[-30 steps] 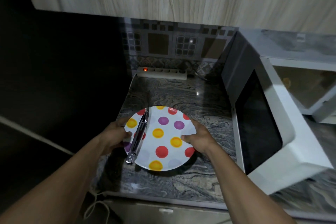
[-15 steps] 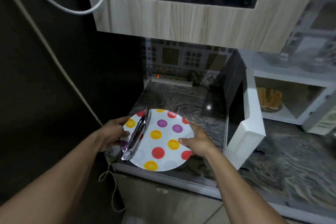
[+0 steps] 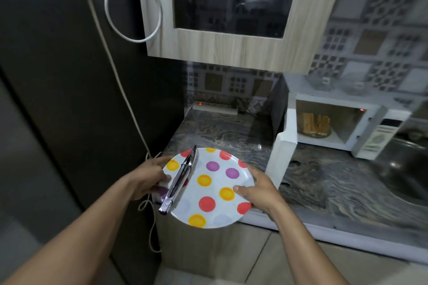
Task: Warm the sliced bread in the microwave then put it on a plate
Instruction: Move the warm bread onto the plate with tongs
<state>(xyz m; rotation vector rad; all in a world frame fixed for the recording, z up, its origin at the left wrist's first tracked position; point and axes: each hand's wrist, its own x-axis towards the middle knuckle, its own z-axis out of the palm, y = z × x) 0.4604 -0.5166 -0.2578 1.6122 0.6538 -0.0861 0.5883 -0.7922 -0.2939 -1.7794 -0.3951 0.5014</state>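
Keeping the plate [image 3: 216,186] level should matter, since loose tongs [image 3: 179,179] lie on it just beside the left hand [image 3: 148,178], long axis running away from the person, tips far. That hand and the right hand [image 3: 259,190] clasp opposite rims, fingers [image 3: 240,188] curled on. Bread [image 3: 316,124] sits in the open microwave [image 3: 375,136], well beyond the right fingers, its slices seemingly upright.

Plate [image 3: 199,192], tongs [image 3: 179,181]; seemingly bread [image 3: 316,124] in microwave [image 3: 379,137]

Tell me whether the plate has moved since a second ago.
Yes. The plate has come toward the person, now overhanging the counter at its front edge.
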